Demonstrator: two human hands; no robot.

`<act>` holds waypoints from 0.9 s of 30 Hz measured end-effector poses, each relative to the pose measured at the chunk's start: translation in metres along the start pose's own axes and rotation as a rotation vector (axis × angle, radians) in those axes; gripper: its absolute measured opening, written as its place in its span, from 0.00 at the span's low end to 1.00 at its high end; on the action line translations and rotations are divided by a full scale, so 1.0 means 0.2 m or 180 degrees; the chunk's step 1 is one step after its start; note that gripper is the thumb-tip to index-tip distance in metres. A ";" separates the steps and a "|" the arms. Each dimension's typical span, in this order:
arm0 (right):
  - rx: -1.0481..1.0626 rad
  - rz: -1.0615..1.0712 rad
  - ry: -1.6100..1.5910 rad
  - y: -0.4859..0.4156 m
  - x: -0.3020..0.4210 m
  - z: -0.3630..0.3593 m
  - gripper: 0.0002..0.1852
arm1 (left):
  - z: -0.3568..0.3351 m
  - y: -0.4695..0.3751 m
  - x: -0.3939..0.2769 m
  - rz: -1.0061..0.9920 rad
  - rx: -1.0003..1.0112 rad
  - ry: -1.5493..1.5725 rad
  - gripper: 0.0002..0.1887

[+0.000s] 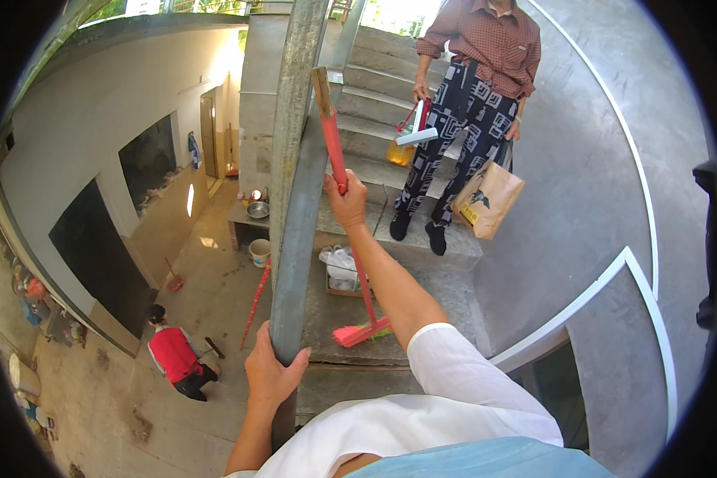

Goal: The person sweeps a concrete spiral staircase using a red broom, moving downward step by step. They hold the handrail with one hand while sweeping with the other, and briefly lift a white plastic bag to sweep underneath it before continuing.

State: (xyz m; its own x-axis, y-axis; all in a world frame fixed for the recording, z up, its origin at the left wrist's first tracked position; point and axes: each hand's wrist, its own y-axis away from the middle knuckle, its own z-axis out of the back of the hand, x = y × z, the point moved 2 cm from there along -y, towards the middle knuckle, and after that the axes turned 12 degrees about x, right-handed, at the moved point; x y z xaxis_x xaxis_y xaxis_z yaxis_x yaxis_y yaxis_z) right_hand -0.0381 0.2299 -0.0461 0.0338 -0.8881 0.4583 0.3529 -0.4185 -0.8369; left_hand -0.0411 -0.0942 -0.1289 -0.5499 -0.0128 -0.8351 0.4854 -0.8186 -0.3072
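My right hand [348, 200] is closed around the red handle of a broom [334, 146], whose bare wooden end points up. Below the hand the handle slants down to the broom's pink bristles [349, 334], which rest on a stair landing. A cardboard box [343, 293] with clear plastic things in it sits on that landing, close behind the bristles. On the left, my left hand [275, 367] grips a grey metal stair railing [293, 287], thumb on one side and fingers on the other.
On the concrete steps [367, 122] ahead stands a person [478, 77] holding a paper bag [490, 197] and a container of yellow liquid [399, 152]. Down in the yard, left of the railing, another person in a red vest [173, 355] bends near a bucket [259, 252] and a dustpan [175, 282].
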 end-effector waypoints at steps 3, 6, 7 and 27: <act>0.0015 -0.0022 0.0042 -0.01 0.01 0.00 0.15 | 0.00 -0.01 0.00 0.0007 -0.0011 0.0009 0.37; 0.0016 -0.0074 0.0073 -0.01 0.01 0.00 0.15 | 0.01 -0.01 0.00 -0.0025 -0.0006 0.0029 0.37; 0.0013 -0.0026 0.0075 -0.02 0.01 0.00 0.14 | 0.01 -0.01 0.00 -0.0040 -0.0006 0.0031 0.37; -0.0008 0.0182 0.0108 -0.02 0.04 -0.15 0.14 | 0.13 -0.03 0.09 -0.0044 -0.0013 0.0193 0.36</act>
State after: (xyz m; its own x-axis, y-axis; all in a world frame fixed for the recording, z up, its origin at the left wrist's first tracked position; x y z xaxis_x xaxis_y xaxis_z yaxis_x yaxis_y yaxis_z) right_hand -0.0669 0.2183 -0.0488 0.0219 -0.9165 0.3994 0.3490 -0.3674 -0.8621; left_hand -0.0717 -0.1056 -0.1304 -0.5145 0.0335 -0.8568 0.4808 -0.8161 -0.3206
